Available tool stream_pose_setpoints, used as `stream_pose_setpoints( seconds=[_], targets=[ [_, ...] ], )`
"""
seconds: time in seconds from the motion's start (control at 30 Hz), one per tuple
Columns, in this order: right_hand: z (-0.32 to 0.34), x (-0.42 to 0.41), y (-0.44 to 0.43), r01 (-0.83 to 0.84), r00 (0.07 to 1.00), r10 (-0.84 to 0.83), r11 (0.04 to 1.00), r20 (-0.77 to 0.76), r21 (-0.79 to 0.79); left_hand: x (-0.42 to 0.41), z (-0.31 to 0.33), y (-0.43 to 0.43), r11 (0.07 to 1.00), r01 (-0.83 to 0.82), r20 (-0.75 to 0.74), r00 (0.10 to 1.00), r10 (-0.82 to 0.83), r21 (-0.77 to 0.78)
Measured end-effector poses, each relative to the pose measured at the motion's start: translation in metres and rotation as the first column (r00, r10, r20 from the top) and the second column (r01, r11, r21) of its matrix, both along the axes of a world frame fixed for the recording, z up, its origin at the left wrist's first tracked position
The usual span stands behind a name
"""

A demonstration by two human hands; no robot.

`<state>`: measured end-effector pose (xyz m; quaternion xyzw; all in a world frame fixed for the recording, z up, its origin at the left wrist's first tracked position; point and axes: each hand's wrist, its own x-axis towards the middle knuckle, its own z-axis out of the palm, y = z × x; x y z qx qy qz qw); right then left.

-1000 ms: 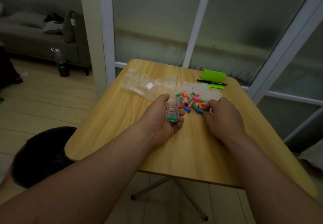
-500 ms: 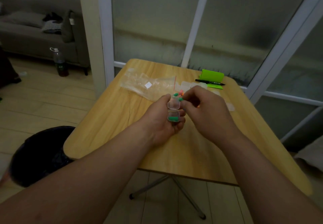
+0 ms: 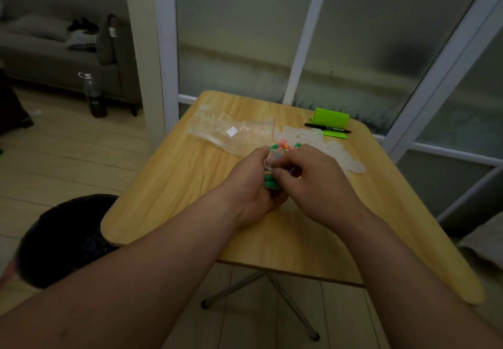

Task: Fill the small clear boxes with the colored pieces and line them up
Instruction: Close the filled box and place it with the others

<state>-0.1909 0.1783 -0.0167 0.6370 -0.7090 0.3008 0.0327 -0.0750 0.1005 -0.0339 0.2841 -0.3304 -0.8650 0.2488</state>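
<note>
Both hands meet above the middle of the wooden desk (image 3: pixel 168 199). The left hand (image 3: pixel 253 185) is curled around a small clear box (image 3: pixel 270 177) and holds it from the left side and from below. The lid of the box stands open, and green pieces (image 3: pixel 269 184) are visible inside the lower part. The right hand (image 3: pixel 313 180) is just beside it, with the fingers bent together at the box; whether it pinches a piece I cannot tell, because the fingertips are hidden behind the hand itself.

Directly behind the hands lies a heap of colored pieces (image 3: pixel 284 146), green, pink and orange, partly covered by the hands. To the right of the heap there is a group of empty clear boxes (image 3: pixel 326 147) on the desk. To the left lies a transparent plastic bag (image 3: pixel 226 133) with a small white label. At the far right corner are a green holder (image 3: pixel 330 116) and a black marker (image 3: pixel 326 128) in front of it. A dark bin (image 3: pixel 62 237) stands on the floor at the left of the desk.
</note>
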Motion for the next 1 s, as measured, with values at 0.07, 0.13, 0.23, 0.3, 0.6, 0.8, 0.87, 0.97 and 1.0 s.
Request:
stream_pose_setpoints(
  seconds=[0.07,0.13,0.23,0.3,0.6,0.8,0.87,0.97,1.0],
  targets=[
    [0.001,-0.003,0.000,0.047,0.991,-0.036,0.996,0.126,-0.078,0.000,0.001,-0.001,1.000,0.014,0.002,1.000,-0.014,0.001],
    [0.001,-0.007,-0.002,0.105,0.973,-0.080,0.988,0.218,-0.109,0.001,0.003,-0.001,0.999,0.033,0.016,0.999,-0.033,-0.012],
    [-0.001,-0.007,-0.003,0.086,0.974,-0.073,0.995,0.213,-0.054,0.000,0.002,-0.002,0.998,0.057,0.013,0.998,-0.057,-0.016],
    [-0.002,-0.003,0.000,0.034,0.979,-0.030,0.999,0.200,-0.018,0.000,0.000,-0.003,0.998,0.064,0.013,0.998,-0.064,0.001],
    [-0.005,0.006,0.016,-0.063,0.995,0.059,0.997,0.083,0.047,0.003,0.010,-0.003,0.996,0.073,-0.049,0.996,-0.070,0.053],
    [-0.001,-0.002,0.024,-0.040,0.972,0.035,0.999,0.231,0.016,0.003,0.001,0.002,0.987,0.153,-0.096,0.983,-0.158,-0.057],
    [-0.003,-0.005,0.025,-0.045,0.964,0.036,0.999,0.265,0.029,0.001,-0.002,0.005,0.985,0.150,-0.064,0.986,-0.156,-0.087],
    [-0.011,-0.007,0.026,-0.076,0.965,0.052,0.994,0.255,0.084,-0.004,-0.008,0.007,0.989,0.104,-0.002,0.994,-0.105,-0.103],
    [-0.014,-0.008,0.027,-0.065,0.975,0.046,0.995,0.219,0.079,-0.005,-0.010,0.006,0.991,0.091,0.006,0.996,-0.091,-0.103]
  ],
)
